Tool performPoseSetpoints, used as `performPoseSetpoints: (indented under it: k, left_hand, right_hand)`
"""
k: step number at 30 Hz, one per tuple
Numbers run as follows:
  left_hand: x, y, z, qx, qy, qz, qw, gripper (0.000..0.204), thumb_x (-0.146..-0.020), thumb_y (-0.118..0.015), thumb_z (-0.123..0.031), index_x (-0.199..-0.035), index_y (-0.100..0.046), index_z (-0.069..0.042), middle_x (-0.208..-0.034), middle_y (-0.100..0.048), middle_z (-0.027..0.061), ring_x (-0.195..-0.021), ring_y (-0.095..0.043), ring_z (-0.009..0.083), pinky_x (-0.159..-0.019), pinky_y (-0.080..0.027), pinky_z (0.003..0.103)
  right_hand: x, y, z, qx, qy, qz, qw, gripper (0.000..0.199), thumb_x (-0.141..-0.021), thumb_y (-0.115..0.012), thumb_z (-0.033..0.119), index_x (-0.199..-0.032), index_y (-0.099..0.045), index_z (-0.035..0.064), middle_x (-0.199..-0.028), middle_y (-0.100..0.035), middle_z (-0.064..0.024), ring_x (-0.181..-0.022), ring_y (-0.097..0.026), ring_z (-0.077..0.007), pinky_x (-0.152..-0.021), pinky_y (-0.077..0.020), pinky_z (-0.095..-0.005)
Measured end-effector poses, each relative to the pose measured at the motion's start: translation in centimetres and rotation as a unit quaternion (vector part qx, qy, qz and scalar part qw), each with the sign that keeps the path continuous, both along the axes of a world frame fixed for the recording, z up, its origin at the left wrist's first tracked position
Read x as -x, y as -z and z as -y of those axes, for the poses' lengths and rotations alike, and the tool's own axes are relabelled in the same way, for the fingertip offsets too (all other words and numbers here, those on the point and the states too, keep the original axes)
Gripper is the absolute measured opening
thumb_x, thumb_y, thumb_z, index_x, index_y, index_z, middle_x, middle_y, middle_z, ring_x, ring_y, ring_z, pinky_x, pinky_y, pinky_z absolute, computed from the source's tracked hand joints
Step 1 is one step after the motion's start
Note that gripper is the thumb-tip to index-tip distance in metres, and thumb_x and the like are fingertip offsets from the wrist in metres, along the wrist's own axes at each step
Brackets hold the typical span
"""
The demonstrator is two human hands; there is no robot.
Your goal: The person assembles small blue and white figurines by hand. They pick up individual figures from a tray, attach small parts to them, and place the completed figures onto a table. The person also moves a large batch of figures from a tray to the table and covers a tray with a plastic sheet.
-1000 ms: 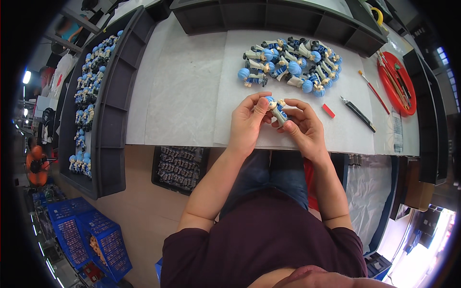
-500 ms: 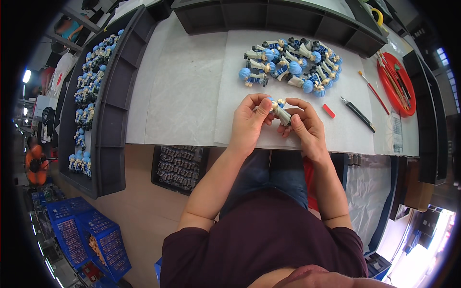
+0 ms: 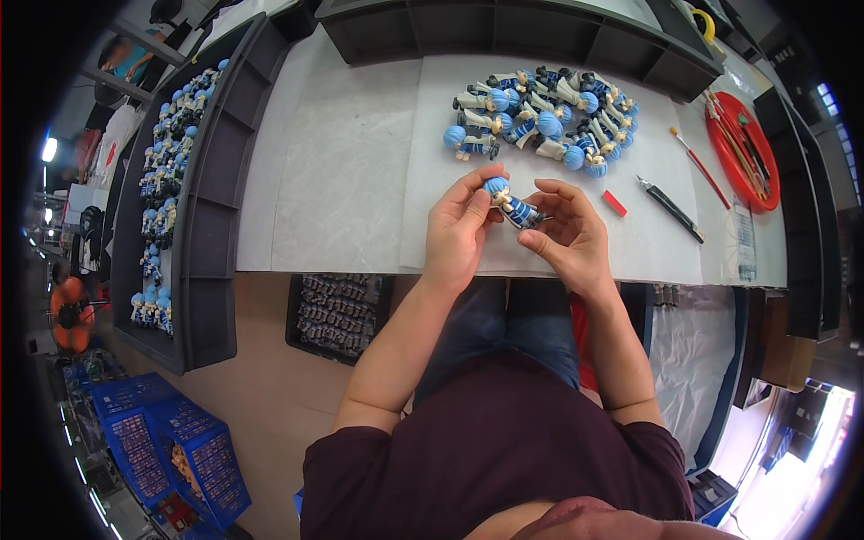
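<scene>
A small figurine (image 3: 516,210) with blue hair and a blue-and-white outfit lies between my hands above the near part of the table, its front showing. My left hand (image 3: 457,236) pinches it at the head end, thumb against its side. At the feet, my right hand (image 3: 580,241) curls around it, with the thumb at the lower body and the fingers partly behind. Beyond my hands, a pile of similar figurines (image 3: 549,124) lies on a white sheet. To the right of my right hand are a small red block (image 3: 615,203) and a black craft knife (image 3: 670,209).
A grey tray of figurines (image 3: 205,243) stands at the left, another grey tray (image 3: 531,36) along the back. At the right lie a thin brush (image 3: 701,168) and a red dish (image 3: 769,184) holding brushes. Blue crates (image 3: 171,441) sit on the floor, lower left.
The figurine has been turned, so its blue-and-white front shows instead of its pale back. My right thumb has shifted lower along it. Both hands stay in nearly the same place.
</scene>
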State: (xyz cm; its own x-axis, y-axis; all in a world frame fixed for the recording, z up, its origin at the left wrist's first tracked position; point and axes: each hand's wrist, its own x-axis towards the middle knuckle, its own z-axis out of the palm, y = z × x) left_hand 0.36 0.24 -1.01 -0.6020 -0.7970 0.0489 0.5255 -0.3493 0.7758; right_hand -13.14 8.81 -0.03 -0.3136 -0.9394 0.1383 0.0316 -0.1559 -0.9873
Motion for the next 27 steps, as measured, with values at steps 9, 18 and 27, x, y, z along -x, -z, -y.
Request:
performPoseSetpoints:
  k: [9, 18, 27]
  left_hand:
    - [-0.1, 0.0, -0.2, 0.038, -0.014, 0.043, 0.998, 0.029, -0.090, -0.055, -0.009, -0.118, -0.054, -0.002, -0.107, -0.059, 0.0066, -0.095, -0.055, 0.0124, -0.084, -0.044, 0.027]
    - [0.0, -0.3, -0.4, 0.074, -0.023, -0.001, 0.997, 0.033, -0.088, -0.053, 0.001, -0.121, -0.050, 0.001, -0.120, -0.054, 0.0119, -0.110, -0.054, 0.0209, -0.092, -0.044, 0.032]
    - [0.2, -0.5, -0.7, 0.088, -0.008, 0.080, 0.993, 0.039, -0.088, -0.050, 0.004, -0.127, -0.045, 0.004, -0.124, -0.051, 0.0167, -0.112, -0.052, 0.0211, -0.096, -0.042, 0.034]
  right_hand:
    - [0.3, 0.9, -0.1, 0.031, 0.015, -0.036, 0.999, 0.059, -0.070, -0.077, 0.005, -0.121, -0.048, 0.0017, -0.108, -0.054, -0.0104, -0.091, -0.054, -0.0118, -0.072, -0.0467, -0.0230]
    - [0.3, 0.4, 0.0, 0.012, 0.034, 0.008, 0.999, 0.047, -0.078, -0.066, -0.002, -0.121, -0.046, 0.0015, -0.113, -0.053, -0.0083, -0.104, -0.052, -0.0153, -0.084, -0.0466, -0.0276]
    - [0.2, 0.8, 0.0, 0.054, 0.064, 0.039, 0.996, 0.051, -0.074, -0.065, -0.010, -0.120, -0.046, 0.0025, -0.115, -0.051, -0.0088, -0.107, -0.052, -0.0173, -0.088, -0.0465, -0.0298]
